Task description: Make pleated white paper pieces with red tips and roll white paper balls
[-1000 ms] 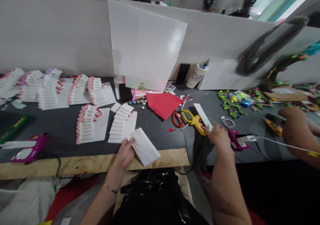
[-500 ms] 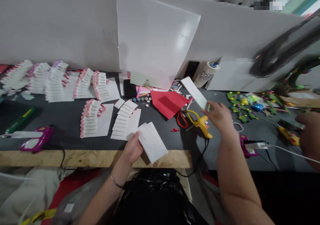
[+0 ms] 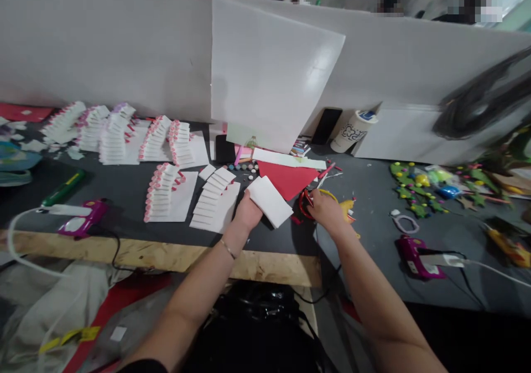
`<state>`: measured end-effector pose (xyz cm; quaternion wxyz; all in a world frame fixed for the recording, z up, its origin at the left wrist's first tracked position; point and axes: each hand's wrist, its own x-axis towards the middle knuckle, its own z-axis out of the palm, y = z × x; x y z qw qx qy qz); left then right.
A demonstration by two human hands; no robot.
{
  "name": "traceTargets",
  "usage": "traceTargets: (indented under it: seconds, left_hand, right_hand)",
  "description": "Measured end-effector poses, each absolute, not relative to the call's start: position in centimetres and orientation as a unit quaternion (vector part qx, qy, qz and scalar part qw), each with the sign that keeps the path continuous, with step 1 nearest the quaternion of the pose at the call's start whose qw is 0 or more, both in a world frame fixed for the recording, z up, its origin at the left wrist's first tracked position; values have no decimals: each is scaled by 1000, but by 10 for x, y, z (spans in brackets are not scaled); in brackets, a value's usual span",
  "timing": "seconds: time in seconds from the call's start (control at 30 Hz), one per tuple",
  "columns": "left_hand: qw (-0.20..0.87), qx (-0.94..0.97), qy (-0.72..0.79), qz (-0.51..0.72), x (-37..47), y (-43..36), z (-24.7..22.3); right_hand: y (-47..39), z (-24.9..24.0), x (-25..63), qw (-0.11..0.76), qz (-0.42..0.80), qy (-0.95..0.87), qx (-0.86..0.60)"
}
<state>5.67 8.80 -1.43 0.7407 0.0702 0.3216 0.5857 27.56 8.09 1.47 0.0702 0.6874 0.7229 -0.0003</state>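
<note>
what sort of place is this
Probably a craft workshop, judging by the flat red paper sheet, fanned white slips with pink ends, and rectangular white paper in the left hand.

No lettering or number can be read. The white cup [image 3: 347, 133] carries a black looped pattern; the pale patch [image 3: 75, 224] on the left magenta device [image 3: 96, 213] and yellow strip [image 3: 65, 188] on the green tool [image 3: 78, 180] are too blurred.

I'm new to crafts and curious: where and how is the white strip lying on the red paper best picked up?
Probably pinch the white strip by its right end, coming from the right: it is long and narrow, and that end lies nearer the right hand. Its left end sits close to the leaning white board, leaving less room.
</note>
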Motion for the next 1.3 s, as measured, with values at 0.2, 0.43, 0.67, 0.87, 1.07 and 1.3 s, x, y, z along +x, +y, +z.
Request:
traceTargets:
  seconds: [0.2, 0.43, 0.67, 0.87, 1.07, 1.3]
  left_hand:
    - [587, 210, 412, 664, 66, 82, -39]
    - [416, 428, 556, 578, 51, 74, -36]
    - [387, 435, 591, 559, 44, 79, -37]
    - [353, 457, 592, 562, 45, 79, -37]
    - [289, 482, 590, 580, 47, 78, -37]
    - [266, 507, 574, 585, 56, 72, -40]
  right_hand:
    - [87, 2, 287, 23, 53, 729, 682]
    - [98, -1, 291, -20, 3, 694, 720]
    - [115, 21, 347, -46, -74, 714, 694]
    - [127, 6, 405, -102, -88, 727, 673]
    - [127, -5, 418, -175, -68, 725, 662]
    - [96, -5, 289, -316, -149, 776, 526]
